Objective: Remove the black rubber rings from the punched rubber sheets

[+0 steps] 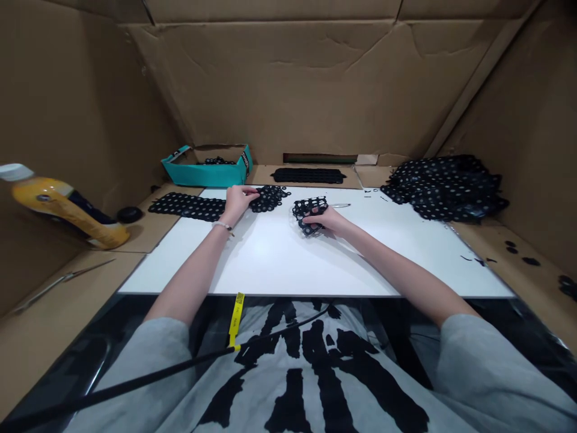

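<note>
My left hand (pixel 238 202) rests on the white board (pixel 315 258), its fingers pinched on the edge of a small pile of black rubber rings (pixel 270 197). My right hand (pixel 325 219) is closed around a crumpled piece of black perforated sheet (pixel 309 211) that is lifted slightly off the board. A flat strip of the same black perforated sheet (pixel 187 206) lies just left of my left hand, partly on the board's far left corner.
A teal box (pixel 205 171) with black parts stands at the back left, a black strip (pixel 309 175) at the back middle, a heap of perforated sheets (pixel 446 186) at the right. A yellow bottle (pixel 63 207), a black cap (pixel 129 214) and metal tweezers (pixel 63 279) lie left. Cardboard walls surround everything.
</note>
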`<act>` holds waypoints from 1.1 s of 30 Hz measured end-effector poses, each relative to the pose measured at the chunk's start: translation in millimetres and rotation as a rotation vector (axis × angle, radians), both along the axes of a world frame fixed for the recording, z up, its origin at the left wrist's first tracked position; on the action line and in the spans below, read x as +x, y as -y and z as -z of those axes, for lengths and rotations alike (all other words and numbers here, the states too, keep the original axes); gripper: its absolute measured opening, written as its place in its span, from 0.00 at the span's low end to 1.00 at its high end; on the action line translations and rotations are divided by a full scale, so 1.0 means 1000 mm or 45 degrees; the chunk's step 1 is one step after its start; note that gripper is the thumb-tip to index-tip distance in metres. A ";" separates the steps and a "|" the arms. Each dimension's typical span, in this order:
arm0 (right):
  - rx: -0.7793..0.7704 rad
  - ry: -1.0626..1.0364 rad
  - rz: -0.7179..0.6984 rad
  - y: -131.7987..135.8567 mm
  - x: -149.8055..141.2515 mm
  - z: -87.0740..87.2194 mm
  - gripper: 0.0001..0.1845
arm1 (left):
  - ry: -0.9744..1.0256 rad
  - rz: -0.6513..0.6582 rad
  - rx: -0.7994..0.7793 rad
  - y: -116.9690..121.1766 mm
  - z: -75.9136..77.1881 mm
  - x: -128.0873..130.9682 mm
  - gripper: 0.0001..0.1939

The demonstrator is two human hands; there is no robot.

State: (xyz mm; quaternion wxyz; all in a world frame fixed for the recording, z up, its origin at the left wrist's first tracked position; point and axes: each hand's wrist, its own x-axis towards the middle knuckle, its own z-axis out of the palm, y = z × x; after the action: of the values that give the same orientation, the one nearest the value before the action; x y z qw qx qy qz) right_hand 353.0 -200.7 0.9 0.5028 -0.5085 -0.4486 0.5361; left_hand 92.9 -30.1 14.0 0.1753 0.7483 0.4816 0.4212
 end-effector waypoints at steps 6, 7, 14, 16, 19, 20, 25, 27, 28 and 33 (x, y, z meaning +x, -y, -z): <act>-0.003 -0.078 0.127 -0.003 -0.004 0.003 0.19 | 0.048 0.241 0.201 0.039 -0.013 0.034 0.13; 0.011 -0.086 0.141 -0.004 -0.005 0.003 0.18 | -0.033 0.395 0.173 0.050 -0.015 0.042 0.13; 0.105 -0.165 0.048 -0.005 -0.004 0.003 0.17 | -0.309 0.713 0.137 0.092 -0.004 0.071 0.11; 0.116 -0.217 0.010 -0.005 -0.005 0.003 0.19 | -0.265 0.634 0.117 0.091 -0.001 0.072 0.09; 0.086 -0.213 0.045 -0.006 -0.006 0.004 0.19 | -0.278 0.569 0.141 0.091 0.001 0.073 0.10; 0.059 -0.192 0.075 -0.007 -0.006 0.005 0.18 | -0.292 0.566 0.147 0.091 0.002 0.074 0.11; -0.060 -0.108 0.161 -0.009 -0.007 0.005 0.14 | -0.118 0.436 -0.003 0.075 0.003 0.074 0.14; -0.081 -0.079 0.164 -0.009 -0.007 0.005 0.14 | 0.050 0.252 -0.044 0.059 -0.003 0.062 0.14; -0.085 -0.068 0.161 -0.008 -0.007 0.004 0.14 | 0.116 0.149 -0.038 0.050 -0.007 0.053 0.14; -0.104 -0.073 0.157 -0.006 -0.005 0.003 0.11 | 0.051 -0.063 0.149 0.017 -0.022 0.008 0.10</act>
State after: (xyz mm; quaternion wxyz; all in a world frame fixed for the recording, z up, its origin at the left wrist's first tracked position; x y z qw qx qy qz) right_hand 348.3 -194.7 -1.8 0.5263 -0.5396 -0.3795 0.5365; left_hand 100.5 -46.6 35.5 0.1301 0.7366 0.4710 0.4677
